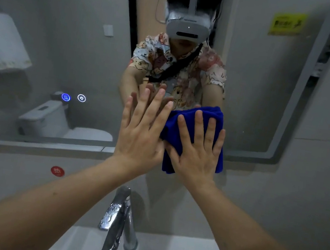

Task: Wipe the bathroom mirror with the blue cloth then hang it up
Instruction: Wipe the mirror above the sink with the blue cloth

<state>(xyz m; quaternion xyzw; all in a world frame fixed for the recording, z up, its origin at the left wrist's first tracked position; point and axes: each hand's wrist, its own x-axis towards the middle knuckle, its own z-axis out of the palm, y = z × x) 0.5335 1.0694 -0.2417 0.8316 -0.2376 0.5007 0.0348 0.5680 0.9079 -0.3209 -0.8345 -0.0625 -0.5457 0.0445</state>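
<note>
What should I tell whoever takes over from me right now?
Left hand: open, fingers straight, flat at the mirror beside the cloth.
Right hand: open, fingers spread, pressing the blue cloth against the glass; no grip around it.
Cloth: bunched low on the mirror, near its bottom edge, above the tap.
Done: wiping is under way; how much glass is covered cannot be told.
Left: finish the mirror, then hang the cloth up. No hook for it is in view.

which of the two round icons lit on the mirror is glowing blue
The left icon, with wavy lines inside its ring, glows blue. The right icon, showing a small sun or gear shape, glows white. Both sit on the mirror, left of the hands.
</note>
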